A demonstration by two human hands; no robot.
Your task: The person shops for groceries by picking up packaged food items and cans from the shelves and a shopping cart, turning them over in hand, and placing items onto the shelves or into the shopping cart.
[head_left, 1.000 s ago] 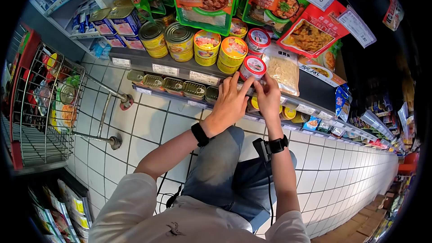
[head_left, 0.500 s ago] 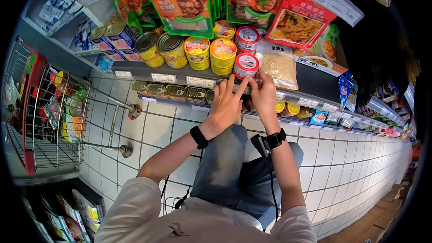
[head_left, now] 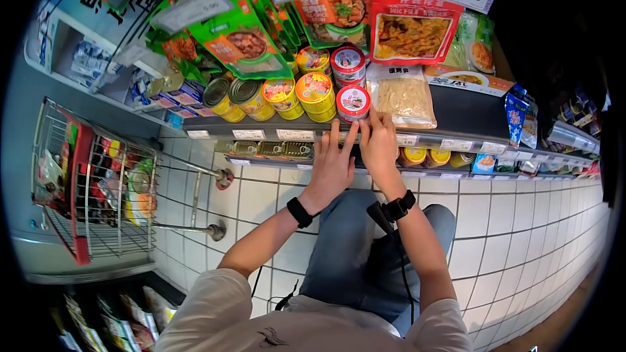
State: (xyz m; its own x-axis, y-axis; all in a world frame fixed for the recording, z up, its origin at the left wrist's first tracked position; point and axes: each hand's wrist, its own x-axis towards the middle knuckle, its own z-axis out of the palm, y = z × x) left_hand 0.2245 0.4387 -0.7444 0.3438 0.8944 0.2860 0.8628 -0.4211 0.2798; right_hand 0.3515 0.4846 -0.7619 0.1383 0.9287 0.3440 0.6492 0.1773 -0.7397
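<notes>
A small round can with a pink-red and white lid (head_left: 353,102) stands at the front edge of the shelf. My left hand (head_left: 331,166) reaches up to its front, fingers stretched out and a little apart, the fingertips at the can's lower edge. Close beside it, my right hand (head_left: 380,153) has its extended fingers at the can's front right side; whether they press on it I cannot tell. Behind stands another red-lidded can (head_left: 348,60). Yellow cans (head_left: 315,96) are stacked to the left, and a clear bag of pale dried shreds (head_left: 399,96) lies to the right.
Green seasoning pouches (head_left: 242,36) and a red pouch (head_left: 415,32) hang overhead with price tags. A lower shelf holds flat tins (head_left: 268,149) and yellow-lidded cans (head_left: 414,156). At the left stands a loaded shopping cart (head_left: 81,182) on the tiled floor (head_left: 495,221).
The view has shifted, so the shelf and cart appear farther right. My fingers have slid slightly down along the front of the red-lidded can, which stays at the shelf edge.
</notes>
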